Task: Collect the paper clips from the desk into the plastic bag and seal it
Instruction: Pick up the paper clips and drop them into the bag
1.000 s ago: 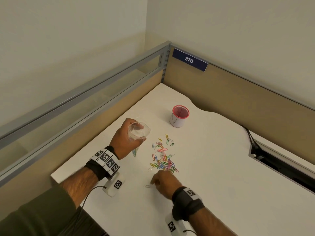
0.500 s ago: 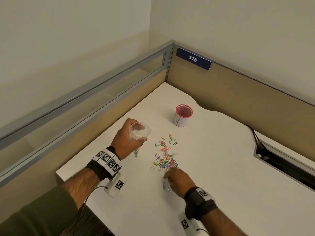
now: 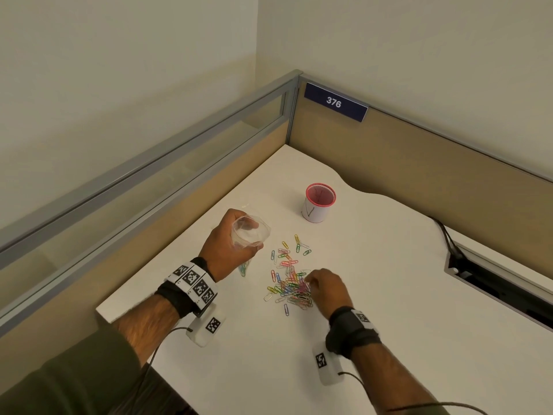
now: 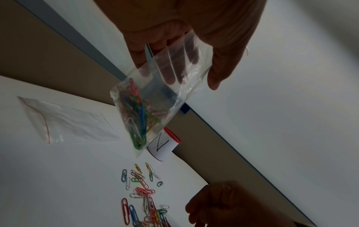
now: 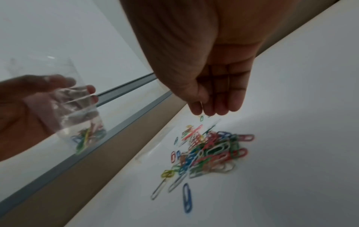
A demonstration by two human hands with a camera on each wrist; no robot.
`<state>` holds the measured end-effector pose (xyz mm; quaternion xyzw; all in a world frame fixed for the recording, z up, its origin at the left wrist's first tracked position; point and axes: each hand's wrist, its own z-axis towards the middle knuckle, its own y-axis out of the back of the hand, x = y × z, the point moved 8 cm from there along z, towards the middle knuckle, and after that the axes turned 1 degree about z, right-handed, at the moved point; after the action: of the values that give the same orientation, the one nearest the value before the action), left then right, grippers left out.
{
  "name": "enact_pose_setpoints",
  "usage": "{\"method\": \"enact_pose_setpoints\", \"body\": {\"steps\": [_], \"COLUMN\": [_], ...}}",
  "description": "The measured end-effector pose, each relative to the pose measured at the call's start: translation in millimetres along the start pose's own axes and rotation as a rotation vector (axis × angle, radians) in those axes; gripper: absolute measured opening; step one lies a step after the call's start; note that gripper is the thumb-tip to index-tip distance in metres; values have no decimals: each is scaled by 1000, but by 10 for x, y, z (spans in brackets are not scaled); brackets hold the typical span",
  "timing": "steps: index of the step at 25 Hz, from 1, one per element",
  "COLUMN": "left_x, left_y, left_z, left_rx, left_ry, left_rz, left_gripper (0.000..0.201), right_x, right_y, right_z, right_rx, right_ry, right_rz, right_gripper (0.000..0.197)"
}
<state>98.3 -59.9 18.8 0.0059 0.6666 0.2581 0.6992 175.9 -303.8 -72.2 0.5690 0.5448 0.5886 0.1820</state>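
My left hand [image 3: 253, 236] grips a small clear plastic bag [image 3: 250, 232] above the white desk [image 3: 389, 324], its mouth held open and facing up. Several coloured paper clips [image 4: 137, 116] lie in the bag's bottom corner. Just to the right, a loose pile of coloured paper clips [image 3: 291, 287] is spread on the desk. My right hand [image 3: 308, 280] hovers over the pile's right side. In the right wrist view its fingers [image 5: 223, 106] point straight down together, the thumb close to the index finger. Whether anything sits between them is too blurred to tell.
A white cup with a red rim [image 3: 319, 205] stands beyond the clips. A second, empty clear bag [image 4: 68, 121] lies flat on the desk left of the held one. Partition walls [image 3: 419, 163] close the back and left. A cable slot [image 3: 493, 283] opens at the right.
My right hand moved from the near edge of the clips up to the pile's right side, and stray clips now lie closer to the pile. The left hand kept holding the bag.
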Motion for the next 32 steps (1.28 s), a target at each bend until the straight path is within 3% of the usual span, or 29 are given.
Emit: {"method": "enact_pose_setpoints", "body": {"steps": [1, 3, 5, 11, 16, 23, 28, 32], "left_x": [13, 26, 36, 50, 53, 48, 42, -22], "left_y": [16, 26, 19, -19, -73, -124, -223, -304], "left_z": [6, 17, 24, 48, 84, 196, 239, 231], "left_rx": [-1, 6, 13, 13, 38, 45, 59, 73], "left_ry": [6, 13, 19, 29, 35, 17, 11, -23], "left_rz": [0, -5, -3, -19, -40, -44, -45, -15], "left_gripper": [51, 52, 53, 54, 54, 56, 57, 55], "right_x": [-63, -82, 15, 248, 182, 296, 945, 1512], "right_y": [24, -56, -219, -418, -268, 510, 1332, 1506], "right_z": [20, 18, -2, 81, 179, 44, -56, -49], "right_rx": [9, 125, 228, 127, 66, -85, -172, -136], "right_ry": [-33, -56, -4, 128, 38, -64, 88, 245], "right_rz": [0, -45, -167, -321, -234, 283, 461, 424], "right_gripper": [25, 52, 69, 27, 17, 3, 5, 7]}}
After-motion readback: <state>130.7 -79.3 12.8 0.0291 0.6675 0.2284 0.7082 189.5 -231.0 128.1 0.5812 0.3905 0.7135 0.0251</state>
